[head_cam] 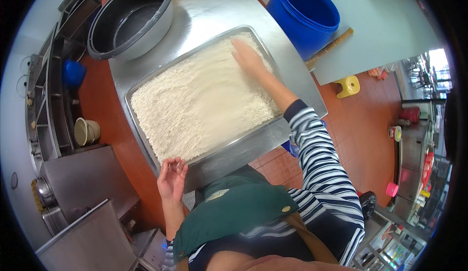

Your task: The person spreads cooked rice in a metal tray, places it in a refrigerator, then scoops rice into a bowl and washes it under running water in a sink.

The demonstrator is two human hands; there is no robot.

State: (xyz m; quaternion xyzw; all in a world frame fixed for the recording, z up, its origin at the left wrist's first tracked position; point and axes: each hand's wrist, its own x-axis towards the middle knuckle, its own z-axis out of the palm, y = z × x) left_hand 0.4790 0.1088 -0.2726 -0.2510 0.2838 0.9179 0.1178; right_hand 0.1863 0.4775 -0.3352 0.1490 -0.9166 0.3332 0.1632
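Before me a shallow rectangular metal tray [128,97] lies full of white grains [168,106] that look like rice. My right hand [249,57], slightly blurred, reaches over the far right part of the tray with its fingers stretched out. It is at the surface of the grains and grips nothing that I can see. The middle of the layer looks smoother and blurred; its left side shows coarse, separate grains. At the tray's near left corner is my left hand [173,179], palm up with loosely curled fingers. Whether its fingertips touch the rim is unclear.
The tray rests on a stainless steel table [204,11]. A large round basin [166,22], dark inside, stands at the back left. Beyond the right edge are an open blue drum [292,33], a bamboo stick [331,47] and a yellow stool [348,87]. A beige bucket [87,132] is left.
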